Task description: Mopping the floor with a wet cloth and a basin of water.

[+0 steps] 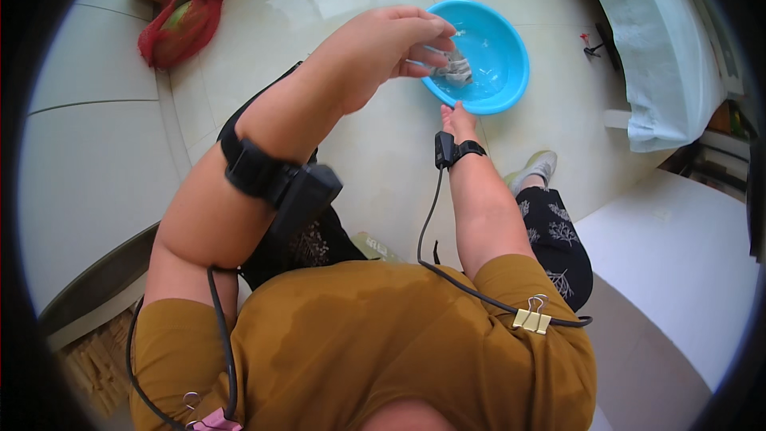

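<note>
A round blue plastic basin [505, 66] with water in it is on the tiled floor in front of me. In its left part lies a wet grey-and-white cloth [459, 72], partly hidden by my fingers. My left hand [404, 42] is raised above the basin's left side, much nearer to the camera, its fingers loosely bent and apart with nothing seen in them. At the basin's near rim, my right hand [461, 120] has hold of the edge, the thumb at the rim and some fingers hidden.
A red mesh bag [185, 27] with a green item inside lies at the upper left by a cabinet [90, 54]. Pale sheeting [664, 60] hangs at the right. A small black stand [592, 48] is on the floor beside it. Cables [428, 221] run from both wrist devices.
</note>
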`<action>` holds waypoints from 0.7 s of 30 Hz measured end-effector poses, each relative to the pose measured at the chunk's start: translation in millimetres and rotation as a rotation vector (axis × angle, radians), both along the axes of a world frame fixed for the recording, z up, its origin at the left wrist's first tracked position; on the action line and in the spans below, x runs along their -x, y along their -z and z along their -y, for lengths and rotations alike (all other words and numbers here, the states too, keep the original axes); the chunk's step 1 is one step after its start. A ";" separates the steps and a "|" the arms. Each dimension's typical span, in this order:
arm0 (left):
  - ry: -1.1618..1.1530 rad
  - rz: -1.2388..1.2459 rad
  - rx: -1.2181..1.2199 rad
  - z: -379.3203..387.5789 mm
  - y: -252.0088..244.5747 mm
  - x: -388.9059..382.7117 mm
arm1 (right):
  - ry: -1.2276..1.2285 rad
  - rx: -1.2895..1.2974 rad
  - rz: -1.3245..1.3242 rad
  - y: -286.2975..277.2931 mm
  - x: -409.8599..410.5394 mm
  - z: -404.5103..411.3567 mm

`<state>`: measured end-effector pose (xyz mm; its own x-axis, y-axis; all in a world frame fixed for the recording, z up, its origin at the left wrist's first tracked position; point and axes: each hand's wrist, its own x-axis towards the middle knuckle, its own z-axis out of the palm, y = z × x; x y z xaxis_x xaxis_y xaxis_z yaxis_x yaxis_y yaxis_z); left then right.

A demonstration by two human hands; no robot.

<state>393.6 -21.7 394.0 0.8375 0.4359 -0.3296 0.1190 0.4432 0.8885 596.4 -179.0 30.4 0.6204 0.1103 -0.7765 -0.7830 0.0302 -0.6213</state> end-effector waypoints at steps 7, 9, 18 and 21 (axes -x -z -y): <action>0.017 -0.075 -0.147 8.0 26.5 -16.9 | -0.176 -0.131 -0.169 -2.4 68.5 61.0; 0.018 -0.101 -0.164 8.3 38.1 -20.6 | -0.209 -0.116 -0.162 -9.1 91.3 73.2; -0.043 -0.145 0.091 43.0 76.1 -26.9 | -0.319 -0.107 -0.238 -4.0 147.0 144.8; -0.177 -0.049 0.546 51.4 126.2 -37.5 | -0.333 -0.125 -0.240 -9.0 147.0 149.4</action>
<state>431.1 -73.2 267.8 0.7455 0.3237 -0.5826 0.0365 0.8529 0.5207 449.4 -328.3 39.3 0.3385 0.3764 -0.8624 -0.8845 -0.1853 -0.4281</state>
